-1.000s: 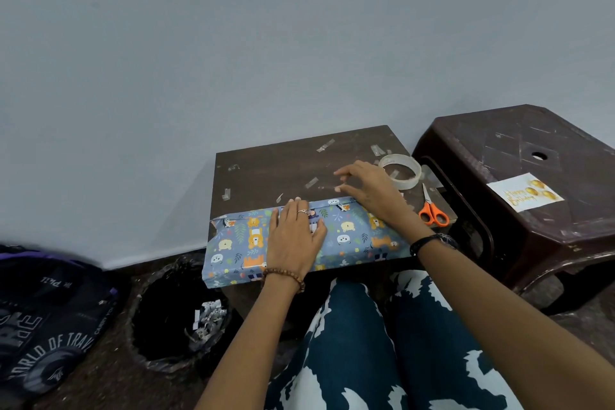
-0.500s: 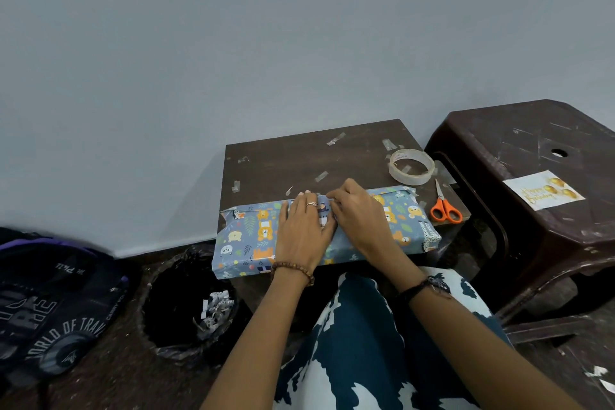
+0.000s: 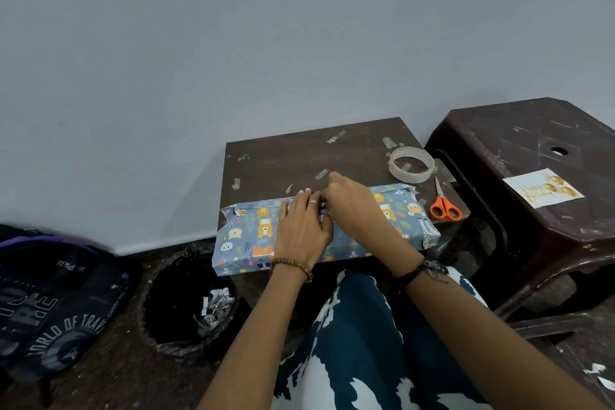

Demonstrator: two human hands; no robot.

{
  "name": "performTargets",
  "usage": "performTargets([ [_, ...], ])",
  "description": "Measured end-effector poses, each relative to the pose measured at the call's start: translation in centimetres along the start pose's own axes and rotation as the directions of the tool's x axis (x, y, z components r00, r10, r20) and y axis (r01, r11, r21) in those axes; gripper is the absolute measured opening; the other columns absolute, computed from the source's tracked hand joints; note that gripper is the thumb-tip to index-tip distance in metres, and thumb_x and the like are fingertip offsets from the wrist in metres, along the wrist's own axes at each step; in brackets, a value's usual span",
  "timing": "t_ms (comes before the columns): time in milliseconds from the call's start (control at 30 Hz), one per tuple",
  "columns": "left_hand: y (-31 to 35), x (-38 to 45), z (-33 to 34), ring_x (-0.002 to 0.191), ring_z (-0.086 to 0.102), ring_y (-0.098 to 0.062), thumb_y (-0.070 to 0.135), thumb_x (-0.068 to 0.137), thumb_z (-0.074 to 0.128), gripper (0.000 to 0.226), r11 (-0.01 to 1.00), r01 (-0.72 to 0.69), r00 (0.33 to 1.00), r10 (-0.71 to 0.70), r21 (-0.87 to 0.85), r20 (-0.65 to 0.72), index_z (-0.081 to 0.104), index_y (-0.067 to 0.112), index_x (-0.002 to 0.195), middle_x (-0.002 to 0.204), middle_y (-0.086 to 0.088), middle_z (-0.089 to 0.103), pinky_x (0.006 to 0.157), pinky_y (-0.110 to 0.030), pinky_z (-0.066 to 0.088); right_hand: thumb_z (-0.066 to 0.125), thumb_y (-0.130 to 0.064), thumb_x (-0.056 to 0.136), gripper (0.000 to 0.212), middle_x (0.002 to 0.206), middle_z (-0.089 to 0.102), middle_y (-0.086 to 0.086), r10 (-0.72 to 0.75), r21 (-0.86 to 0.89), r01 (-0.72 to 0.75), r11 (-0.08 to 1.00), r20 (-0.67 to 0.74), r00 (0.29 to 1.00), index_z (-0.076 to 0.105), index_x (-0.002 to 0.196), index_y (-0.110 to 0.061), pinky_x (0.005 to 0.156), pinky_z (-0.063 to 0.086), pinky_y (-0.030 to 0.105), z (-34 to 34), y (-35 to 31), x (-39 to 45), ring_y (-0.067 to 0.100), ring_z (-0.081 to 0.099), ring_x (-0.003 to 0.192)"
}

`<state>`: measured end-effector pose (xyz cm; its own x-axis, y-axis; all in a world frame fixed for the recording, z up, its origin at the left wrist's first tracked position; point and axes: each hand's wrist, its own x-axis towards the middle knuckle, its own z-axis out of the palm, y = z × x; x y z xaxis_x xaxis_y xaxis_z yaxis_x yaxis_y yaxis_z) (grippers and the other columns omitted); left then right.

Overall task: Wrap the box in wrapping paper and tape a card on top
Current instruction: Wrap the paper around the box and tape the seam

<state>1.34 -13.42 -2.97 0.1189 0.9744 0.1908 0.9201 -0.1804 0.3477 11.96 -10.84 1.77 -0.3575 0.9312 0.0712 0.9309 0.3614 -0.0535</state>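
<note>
The blue box-shaped parcel [image 3: 327, 230] wears smooth printed paper with a faint sheen. The small square dark brown table [image 3: 299, 160] looks like matt wood laminate, flecked with clear tape scraps. The round roll of clear tape [image 3: 411, 164] is glossy plastic. The orange-handled scissors [image 3: 444, 203] pair plastic grips with metal blades. The dark brown moulded stool [image 3: 532, 156] is scuffed, slightly shiny plastic.
</note>
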Motion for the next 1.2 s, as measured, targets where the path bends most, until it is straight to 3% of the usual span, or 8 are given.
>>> performTargets([
  [133, 0.3, -0.1, 0.1, 0.139, 0.027, -0.018, 0.051, 0.081, 0.006, 0.076, 0.999, 0.005, 1.000, -0.004, 0.048, -0.021, 0.038, 0.012, 0.139, 0.146, -0.006, 0.037, 0.115, -0.035, 0.011, 0.043, -0.005, 0.095, 0.023, 0.120, 0.046, 0.013, 0.001, 0.035, -0.002, 0.999, 0.029, 1.000, 0.062, 0.109, -0.005, 0.068, 0.032, 0.026, -0.4, 0.2, -0.3, 0.027, 0.053, 0.106],
  [267, 0.1, 0.1, 0.0, 0.140, 0.022, -0.015, 0.040, 0.097, 0.025, 0.055, 0.994, 0.007, 0.999, -0.012, 0.112, 0.042, 0.028, 0.012, 0.144, 0.149, -0.003, 0.031, 0.116, -0.034, 0.009, 0.040, -0.005, 0.095, 0.026, 0.123, 0.040, 0.012, -0.013, 0.041, 0.013, 0.999, 0.017, 1.000, 0.055, 0.117, -0.005, 0.073, 0.032, 0.024, 0.6, -0.2, -2.0, 0.024, 0.044, 0.111],
  [467, 0.3, 0.1, 0.1, 0.133, 0.031, -0.016, 0.049, 0.072, -0.010, 0.089, 0.984, 0.008, 1.000, -0.010, 0.181, 0.009, 0.028, 0.012, 0.144, 0.140, -0.002, 0.039, 0.114, -0.033, 0.017, 0.039, -0.008, 0.096, 0.034, 0.131, 0.038, 0.009, 0.012, 0.220, 0.006, 0.976, -0.081, 0.997, 0.046, 0.128, -0.008, 0.073, 0.025, 0.018, 1.9, -0.1, -4.5, 0.021, 0.042, 0.115],
  [733, -0.1, 0.3, 0.4, 0.130, 0.033, -0.017, 0.041, 0.078, -0.004, 0.078, 0.974, 0.008, 0.999, -0.017, 0.225, 0.036, 0.022, 0.011, 0.146, 0.138, -0.004, 0.040, 0.113, -0.037, 0.021, 0.043, -0.007, 0.092, 0.036, 0.131, 0.042, 0.007, 0.059, 0.363, -0.030, 0.931, -0.069, 0.996, 0.047, 0.128, -0.005, 0.078, 0.031, 0.020, 1.9, 0.2, -5.7, 0.020, 0.041, 0.118],
  [900, 0.0, 0.2, 0.4, 0.130, 0.033, -0.016, 0.041, 0.076, -0.004, 0.081, 0.975, 0.009, 0.999, -0.017, 0.223, 0.034, 0.020, 0.009, 0.146, 0.138, -0.005, 0.040, 0.114, -0.035, 0.019, 0.028, -0.012, 0.072, 0.048, 0.107, 0.053, 0.008, 0.119, 0.532, -0.058, 0.844, -0.080, 0.990, 0.054, 0.111, -0.004, 0.072, 0.038, 0.034, 2.8, 0.7, -6.3, 0.025, 0.051, 0.091],
  [1000, -0.1, 0.2, 0.5, 0.129, 0.034, -0.017, 0.043, 0.072, -0.007, 0.085, 0.977, 0.004, 1.000, -0.007, 0.215, 0.011, 0.015, 0.010, 0.148, 0.137, -0.005, 0.041, 0.114, -0.035, 0.021, 0.030, -0.003, 0.082, 0.038, 0.082, 0.048, 0.000, 0.203, 0.670, -0.106, 0.735, -0.068, 0.977, 0.047, 0.116, -0.012, 0.060, 0.036, 0.026, 3.0, 0.6, -6.6, 0.016, 0.043, 0.068],
  [1100, -0.2, 0.1, 0.5, 0.125, 0.039, -0.018, 0.042, 0.076, -0.002, 0.079, 0.978, -0.014, 1.000, 0.019, 0.208, -0.022, 0.015, 0.016, 0.148, 0.130, -0.004, 0.045, 0.111, -0.037, 0.025, 0.036, 0.007, 0.089, 0.054, 0.105, 0.049, 0.003, 0.177, 0.692, -0.095, 0.716, -0.048, 0.983, 0.033, 0.140, -0.011, 0.069, 0.038, 0.011, 2.5, 0.7, -6.2, 0.015, 0.049, 0.087],
  [1200, -0.2, 0.0, 0.5, 0.129, 0.035, -0.017, 0.042, 0.080, -0.003, 0.075, 0.975, -0.029, 1.000, 0.030, 0.219, -0.001, 0.021, 0.020, 0.147, 0.135, -0.004, 0.042, 0.113, -0.037, 0.022, 0.041, 0.008, 0.084, 0.056, 0.120, 0.048, 0.013, 0.128, 0.491, -0.057, 0.869, -0.111, 0.986, 0.041, 0.139, -0.005, 0.081, 0.042, 0.030, 3.1, 0.7, -5.8, 0.028, 0.052, 0.102],
])
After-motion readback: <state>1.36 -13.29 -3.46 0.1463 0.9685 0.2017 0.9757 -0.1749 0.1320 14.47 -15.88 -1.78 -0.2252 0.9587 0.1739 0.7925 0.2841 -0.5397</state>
